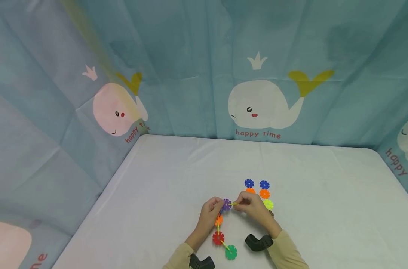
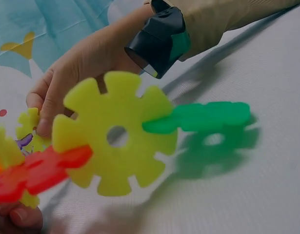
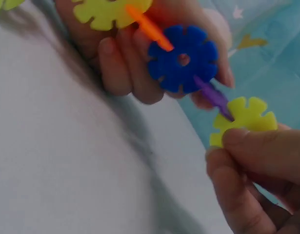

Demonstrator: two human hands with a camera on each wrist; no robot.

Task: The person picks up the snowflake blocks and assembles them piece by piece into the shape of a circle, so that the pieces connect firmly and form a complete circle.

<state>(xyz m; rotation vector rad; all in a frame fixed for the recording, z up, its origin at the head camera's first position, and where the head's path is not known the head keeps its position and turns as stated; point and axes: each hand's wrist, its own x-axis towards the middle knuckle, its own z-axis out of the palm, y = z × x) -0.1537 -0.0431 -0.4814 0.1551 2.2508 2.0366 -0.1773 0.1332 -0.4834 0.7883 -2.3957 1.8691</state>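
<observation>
Slotted plastic snowflake discs are joined edge to edge in a chain that runs down the table. My left hand [image 1: 210,212] grips its upper part, fingers curled behind the blue disc [image 3: 183,59]. A purple disc [image 1: 226,204] sticks out beyond that hand. Between thumb and fingertip, my right hand [image 1: 252,209] pinches a yellow disc [image 3: 252,114], whose edge meets the purple one. Lower in the chain come an orange disc [image 1: 218,220], a red disc [image 1: 218,238], a yellow disc [image 2: 115,136] seen edge-on from the head, and a green disc [image 1: 231,252] at the end.
Beyond my right hand, loose discs lie in two columns: blue discs [image 1: 264,185] at the far end, then orange discs [image 1: 264,194], a yellow-green disc [image 1: 268,204] and a partly hidden brown disc [image 1: 271,213]. A whale-printed curtain [image 1: 190,108] borders the white table [image 1: 163,179].
</observation>
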